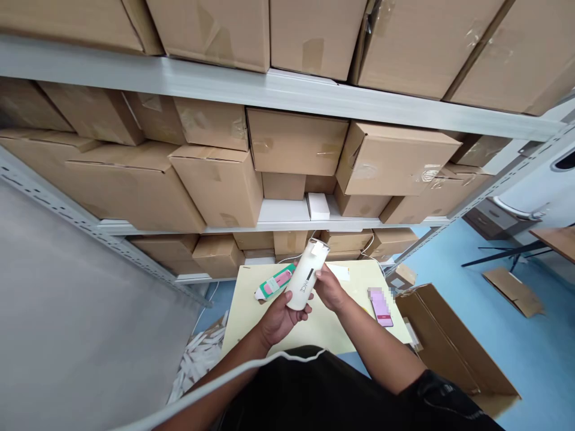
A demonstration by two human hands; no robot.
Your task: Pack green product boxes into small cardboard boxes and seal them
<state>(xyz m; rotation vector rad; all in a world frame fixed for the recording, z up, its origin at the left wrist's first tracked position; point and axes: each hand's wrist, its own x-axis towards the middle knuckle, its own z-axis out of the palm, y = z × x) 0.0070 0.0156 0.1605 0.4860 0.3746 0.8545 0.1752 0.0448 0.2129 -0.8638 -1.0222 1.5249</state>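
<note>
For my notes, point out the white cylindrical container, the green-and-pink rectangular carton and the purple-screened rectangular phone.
White cylindrical container [308,275]: head view, its side.
Green-and-pink rectangular carton [275,283]: head view, its upper face.
Purple-screened rectangular phone [380,305]: head view, its screen.

White cylinder [308,275]: smooth, matt wall with dark printed lettering; whether plastic or coated card cannot be determined. Bench [242,323]: smooth, pale yellow top with a low sheen. Green carton [274,282], toward the far edge of the bench: smooth printed card. Phone [381,308], near the right edge: smooth screen. Shelf beam [287,93]: smooth, light grey metal with a slight gloss. Stacked boxes [215,185]: matt brown cardboard, sealed with glossy tape [220,42]. Shirt [314,389]: matt black cloth. Floor [440,245]: smooth, blue.
</note>
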